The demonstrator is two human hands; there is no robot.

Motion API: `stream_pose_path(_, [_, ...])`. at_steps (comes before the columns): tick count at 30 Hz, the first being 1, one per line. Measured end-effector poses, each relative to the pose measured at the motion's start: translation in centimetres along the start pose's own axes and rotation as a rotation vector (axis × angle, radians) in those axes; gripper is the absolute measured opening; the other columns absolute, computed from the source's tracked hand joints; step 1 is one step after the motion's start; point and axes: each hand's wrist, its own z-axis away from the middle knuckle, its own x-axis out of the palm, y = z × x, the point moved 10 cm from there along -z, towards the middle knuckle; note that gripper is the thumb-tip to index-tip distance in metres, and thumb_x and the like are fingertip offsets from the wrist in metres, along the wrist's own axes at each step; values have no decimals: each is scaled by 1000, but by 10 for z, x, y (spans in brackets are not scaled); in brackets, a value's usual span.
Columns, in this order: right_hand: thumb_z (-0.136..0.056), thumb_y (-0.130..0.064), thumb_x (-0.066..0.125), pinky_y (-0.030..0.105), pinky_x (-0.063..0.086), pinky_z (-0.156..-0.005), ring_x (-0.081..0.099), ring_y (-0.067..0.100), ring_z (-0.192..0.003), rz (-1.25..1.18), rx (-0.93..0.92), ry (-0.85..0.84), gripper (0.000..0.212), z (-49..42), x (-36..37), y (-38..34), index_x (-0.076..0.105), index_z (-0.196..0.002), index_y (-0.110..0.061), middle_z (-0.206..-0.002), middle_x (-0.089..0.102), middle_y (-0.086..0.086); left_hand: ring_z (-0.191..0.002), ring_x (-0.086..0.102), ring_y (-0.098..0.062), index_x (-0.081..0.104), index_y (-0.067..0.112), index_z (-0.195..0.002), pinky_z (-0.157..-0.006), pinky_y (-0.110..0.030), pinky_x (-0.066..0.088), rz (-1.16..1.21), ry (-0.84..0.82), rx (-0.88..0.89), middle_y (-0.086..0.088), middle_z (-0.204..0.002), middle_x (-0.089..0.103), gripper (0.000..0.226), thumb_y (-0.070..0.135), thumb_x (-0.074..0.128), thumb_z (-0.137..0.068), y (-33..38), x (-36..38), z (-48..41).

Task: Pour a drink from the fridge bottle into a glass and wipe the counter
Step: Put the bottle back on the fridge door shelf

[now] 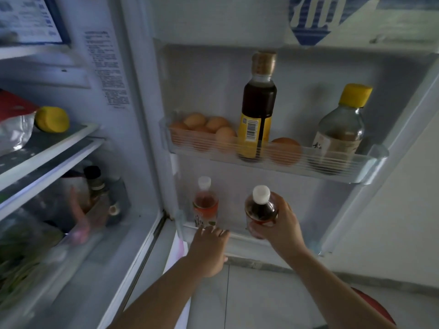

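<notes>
I am at the first step, fetching the drink from the open fridge, and nothing has been poured or wiped yet; no glass or table shows from here. Nearest to me, my left hand (pixel 209 251) lies palm down with the fingers loosely spread, holding nothing, its fingertips resting at the front rail of the lower door shelf (pixel 237 236). My right hand (pixel 278 224) is closed around the dark drink bottle (pixel 261 207), gripping its shoulder and body from the right; the bottle stands roughly upright at the lower door shelf, white cap on, with dark liquid reaching up near the neck. I cannot tell whether its base is clear of the shelf. Just left of it stands a second small bottle (pixel 205 205), white-capped, holding a reddish drink, touching neither hand as far as I can see. My next move, I judge, is to bring the dark bottle straight up and out over the rail without knocking its neighbour, then swing the door shut with my free hand. Farther up, the upper door shelf (pixel 332 167) carries several brown eggs (pixel 202 127) at the left, a tall bottle of dark sauce (pixel 259 108) with a yellow label in the middle, and a yellow-capped bottle (pixel 342 131) at the right that looks only partly full. Off to the left, inside the fridge, a yellow lemon-like thing (pixel 52 119) sits on a glass shelf (pixel 47 150), with blurred jars below.
</notes>
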Motion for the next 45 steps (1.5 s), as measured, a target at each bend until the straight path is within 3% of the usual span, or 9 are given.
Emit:
stream_pose_path(4, [-64,-10,79,8,41,-62,54,13,-91,-40,63,-35,68,-10,12,14,49,-123,-26,-111,58,-3,-136,32,-24,29,16,-142,-115,-39,18,45,25,-13,-3,-146,37,60,32,56,-91,-1,1,-2])
stream_pose_path(9, [-62,-13,82,30,43,-83,56,18,-100,-67,113,-31,68,-19,26,30,50,-121,-23,-109,59,-2,-138,30,-24,26,17,-143,-116,-41,16,47,34,-14,-3,-149,34,59,31,53,-92,-4,2,0])
stream_pose_path(20, [-58,-9,84,29,41,-74,57,22,-92,-58,151,-17,61,-27,46,49,54,-110,-18,-103,62,3,-139,25,-24,26,17,-144,-117,-40,16,90,32,-24,-5,-151,31,59,29,52,-93,-4,3,0])
stream_pose_path(32, [-58,-16,85,32,46,-87,57,25,-106,62,224,-137,72,-25,52,49,48,-120,-15,-112,61,6,-141,22,-20,23,17,-146,-117,-38,13,89,51,-20,-3,-152,28,62,27,53,-92,-5,4,2])
stream_pose_path(35, [-65,-23,82,36,43,-97,51,29,-119,116,229,-160,83,-19,41,35,38,-134,-12,-129,53,11,-141,23,-19,23,19,-145,-117,-37,14,87,44,-11,0,-152,28,63,30,54,-92,-5,2,3])
stream_pose_path(38, [-77,-28,73,32,39,-99,44,26,-126,204,147,-138,83,-7,17,3,26,-143,-13,-140,40,11,-136,34,-16,30,20,-142,-114,-31,23,101,173,20,3,-146,38,58,33,54,-92,-2,-29,9])
stream_pose_path(40, [-81,-26,68,23,39,-89,48,19,-121,265,15,-102,66,8,0,-29,36,-139,-18,-135,43,3,-120,54,-19,49,17,-131,-104,-30,40,120,371,66,1,-129,57,49,30,63,-86,0,-70,19])
stream_pose_path(42, [-83,-22,66,18,40,-81,53,11,-109,353,-183,-30,47,27,-15,-68,50,-127,-23,-124,50,-5,-95,67,-18,62,17,-110,-84,-29,55,151,641,130,0,-103,68,35,28,68,-78,0,-113,36])
stream_pose_path(45, [-81,-17,63,23,47,-85,54,7,-102,477,-581,230,32,58,-45,-133,59,-113,-21,-112,61,-4,-101,60,-18,53,18,-112,-87,-32,51,185,933,160,-5,-110,65,31,32,49,-85,-2,-171,65])
